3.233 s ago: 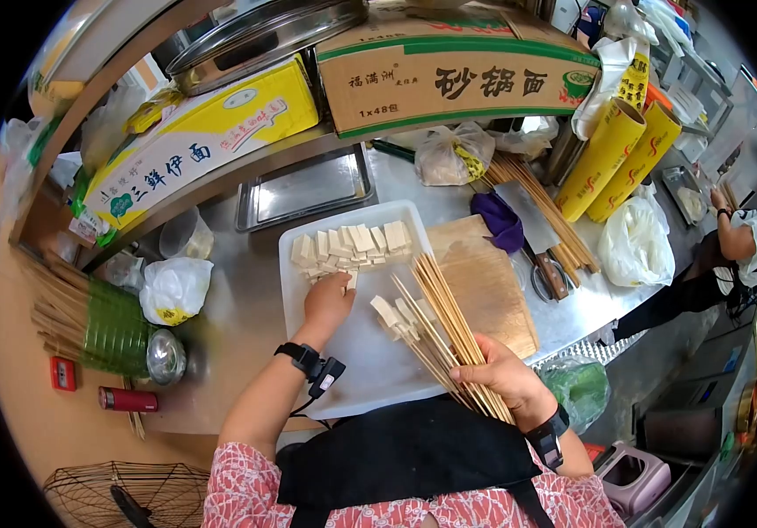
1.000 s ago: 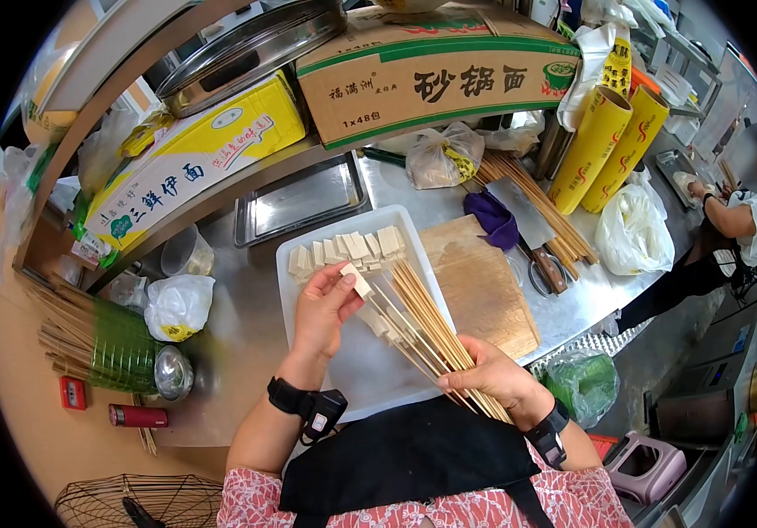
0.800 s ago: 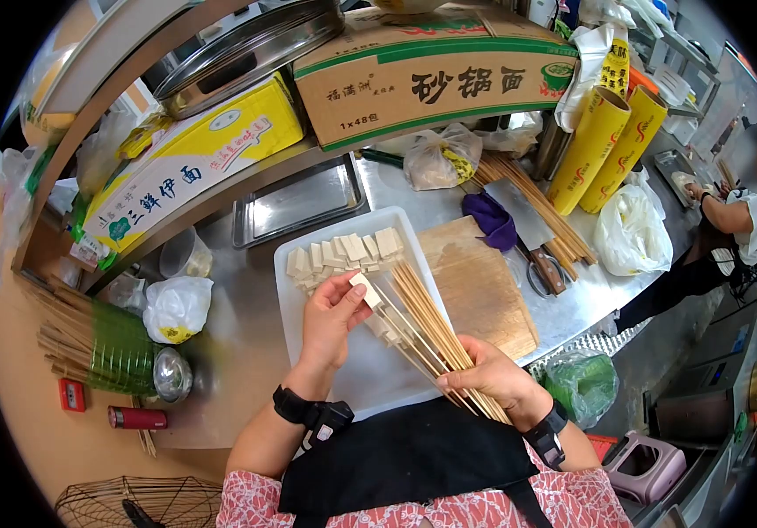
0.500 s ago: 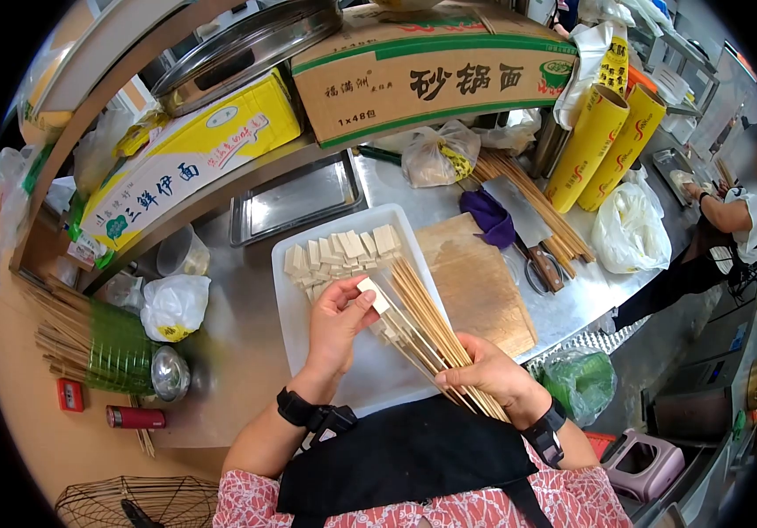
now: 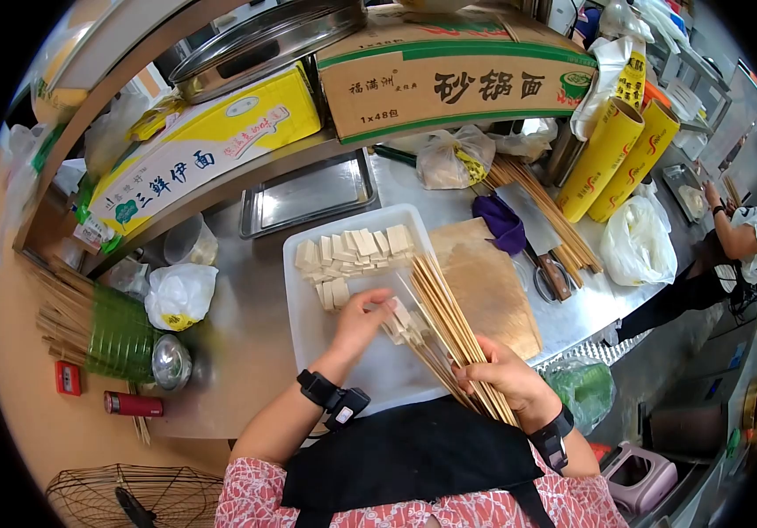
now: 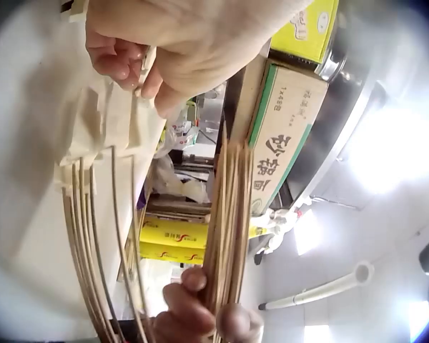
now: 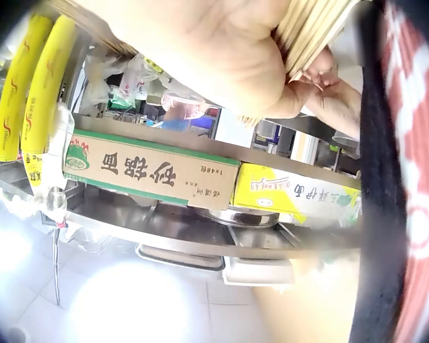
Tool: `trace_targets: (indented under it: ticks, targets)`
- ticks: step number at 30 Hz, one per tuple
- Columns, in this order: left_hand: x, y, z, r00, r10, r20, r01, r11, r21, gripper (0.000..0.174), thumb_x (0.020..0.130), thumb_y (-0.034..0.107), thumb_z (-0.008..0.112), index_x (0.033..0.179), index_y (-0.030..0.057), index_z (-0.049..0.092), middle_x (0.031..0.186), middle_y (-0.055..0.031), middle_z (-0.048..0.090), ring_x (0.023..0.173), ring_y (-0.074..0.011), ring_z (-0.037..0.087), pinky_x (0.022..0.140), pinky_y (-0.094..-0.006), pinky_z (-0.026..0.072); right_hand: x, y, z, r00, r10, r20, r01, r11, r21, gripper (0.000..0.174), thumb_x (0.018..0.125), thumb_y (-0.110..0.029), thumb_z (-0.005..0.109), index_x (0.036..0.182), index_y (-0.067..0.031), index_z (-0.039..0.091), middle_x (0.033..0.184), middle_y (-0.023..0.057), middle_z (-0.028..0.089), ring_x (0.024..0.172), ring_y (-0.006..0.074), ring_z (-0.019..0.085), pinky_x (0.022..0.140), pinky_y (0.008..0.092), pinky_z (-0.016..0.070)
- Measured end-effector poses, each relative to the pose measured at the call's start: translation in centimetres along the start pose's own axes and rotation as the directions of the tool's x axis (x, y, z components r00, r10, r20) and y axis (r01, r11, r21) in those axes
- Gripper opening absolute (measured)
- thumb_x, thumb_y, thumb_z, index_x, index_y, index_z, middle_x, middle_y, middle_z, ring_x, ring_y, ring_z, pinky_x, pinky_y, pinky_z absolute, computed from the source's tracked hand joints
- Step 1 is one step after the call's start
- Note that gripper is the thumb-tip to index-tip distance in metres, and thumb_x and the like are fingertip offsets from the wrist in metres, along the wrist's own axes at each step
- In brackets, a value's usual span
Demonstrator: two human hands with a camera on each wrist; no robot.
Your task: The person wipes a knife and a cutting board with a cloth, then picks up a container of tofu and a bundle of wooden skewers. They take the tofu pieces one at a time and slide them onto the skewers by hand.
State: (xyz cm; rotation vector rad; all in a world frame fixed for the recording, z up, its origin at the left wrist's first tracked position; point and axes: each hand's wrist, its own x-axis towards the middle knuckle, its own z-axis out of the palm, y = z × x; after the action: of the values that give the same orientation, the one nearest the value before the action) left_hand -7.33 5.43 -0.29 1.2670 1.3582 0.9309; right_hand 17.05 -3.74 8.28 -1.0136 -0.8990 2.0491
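Observation:
My right hand [image 5: 506, 374] grips a fan of thin bamboo skewers [image 5: 449, 321], their tips pointing up and away. Several pale rectangular tofu slices [image 5: 405, 324] sit on the tips of the leftmost skewers, above the tray. At those tips, my left hand [image 5: 362, 324] pinches a tofu slice; in the left wrist view its curled fingers [image 6: 114, 64] partly hide it. Skewer ends enter the pale slices [image 6: 82, 132] just below that hand. Loose tofu slices [image 5: 356, 246] lie in rows at the far end of the white tray [image 5: 293, 304].
Right of the tray lies a wooden cutting board [image 5: 484, 286], with a cleaver [image 5: 528, 220] and purple cloth [image 5: 499, 224] beyond. A metal tray [image 5: 308, 195] stands behind, under a shelf with noodle boxes [image 5: 457, 84]. Another person [image 5: 743, 233] works at far right.
My left hand picked a tofu slice from the tray and lifted it to the skewer tips. Since half a second ago it has moved down and right. The right hand keeps its grip.

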Motion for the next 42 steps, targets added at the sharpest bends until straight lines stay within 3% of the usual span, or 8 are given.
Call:
trace_targets:
  ticks: [2,5,10,17,31,36,38,42]
  targets:
    - [1.0,0.2,-1.8,0.987,-0.152,-0.040,0.151,0.988,-0.044,0.029,0.082,0.020,0.066,0.106,0.0029,0.063,0.097,-0.0075,0.059,0.079,-0.0124,0.055,0.070,-0.0272,0.0457,0.1,0.4,-0.2,1.000,0.012,-0.014,-0.011,1.000,0.025,0.029,0.075,0.001,0.058,0.103,-0.0024,0.052,0.081,0.0025,0.055,0.064,0.0100,0.053,0.060,0.0226,0.0440]
    - [3.4,-3.1,-5.1,0.957,0.012,-0.291,0.023,0.993,0.116,0.030,0.081,0.017,0.066,0.107,0.0037,0.063,0.103,-0.0100,0.057,0.083,-0.0173,0.057,0.072,-0.0304,0.0470,0.0,0.7,0.0,0.998,0.028,-0.054,-0.027,0.999,0.017,0.033,0.074,0.001,0.058,0.106,-0.0019,0.052,0.082,0.0023,0.056,0.066,0.0101,0.054,0.061,0.0222,0.0443]
    - [3.1,-2.2,-6.5,0.964,0.231,-0.129,-0.069,0.689,0.721,0.040,0.072,0.016,0.072,0.108,0.0043,0.060,0.106,-0.0129,0.054,0.095,-0.0274,0.055,0.082,-0.0379,0.0464,0.3,0.3,0.0,0.998,0.026,-0.059,-0.030,0.997,-0.071,0.036,0.075,0.001,0.059,0.110,-0.0017,0.054,0.083,0.0012,0.058,0.070,0.0087,0.054,0.064,0.0211,0.0447]
    - [3.3,-0.4,-4.9,0.977,0.198,0.079,-0.140,0.315,0.939,0.054,0.064,0.015,0.078,0.112,0.0062,0.056,0.115,-0.0142,0.050,0.100,-0.0329,0.053,0.086,-0.0401,0.0452,0.0,-0.4,0.2,0.999,0.012,-0.051,-0.016,0.997,-0.072,0.039,0.075,-0.001,0.058,0.114,0.0015,0.052,0.090,0.0011,0.057,0.076,0.0078,0.053,0.068,0.0223,0.0448]
    - [4.2,-0.8,-6.7,0.972,0.230,0.040,-0.140,0.438,0.888,0.041,0.074,0.005,0.059,0.114,0.0050,0.053,0.095,-0.0190,0.061,0.085,-0.0332,0.061,0.074,-0.0406,0.0501,0.3,0.2,-0.5,1.000,0.008,-0.023,-0.010,0.998,-0.059,0.040,0.075,0.000,0.062,0.114,0.0020,0.052,0.090,0.0015,0.058,0.076,0.0079,0.054,0.067,0.0218,0.0460]
    - [4.5,-1.2,-8.7,0.978,-0.189,-0.084,0.200,0.965,0.166,0.035,0.082,0.004,0.051,0.117,0.0011,0.055,0.103,-0.0165,0.061,0.081,-0.0215,0.061,0.073,-0.0305,0.0517,0.2,0.0,0.0,0.998,-0.032,-0.054,0.028,0.997,-0.070,0.038,0.074,0.001,0.064,0.111,0.0007,0.052,0.085,0.0001,0.056,0.070,0.0070,0.053,0.062,0.0208,0.0450]
    - [3.3,0.6,-8.7,0.944,-0.329,0.009,0.316,0.899,-0.304,0.034,0.086,0.003,0.047,0.118,-0.0013,0.055,0.105,-0.0142,0.060,0.082,-0.0177,0.059,0.074,-0.0269,0.0516,0.3,0.0,0.0,0.999,-0.021,-0.047,0.018,0.998,-0.066,0.038,0.074,0.001,0.065,0.110,0.0003,0.053,0.083,-0.0003,0.055,0.069,0.0068,0.053,0.061,0.0205,0.0445]
    - [1.3,2.5,-8.2,0.945,-0.302,0.123,0.315,0.743,-0.591,0.030,0.089,0.001,0.043,0.117,-0.0041,0.054,0.104,-0.0107,0.058,0.085,-0.0175,0.058,0.076,-0.0255,0.0512,0.5,0.0,0.3,1.000,0.011,-0.029,-0.014,0.997,-0.077,0.037,0.075,0.001,0.066,0.110,-0.0002,0.053,0.082,-0.0006,0.055,0.069,0.0065,0.052,0.060,0.0199,0.0438]
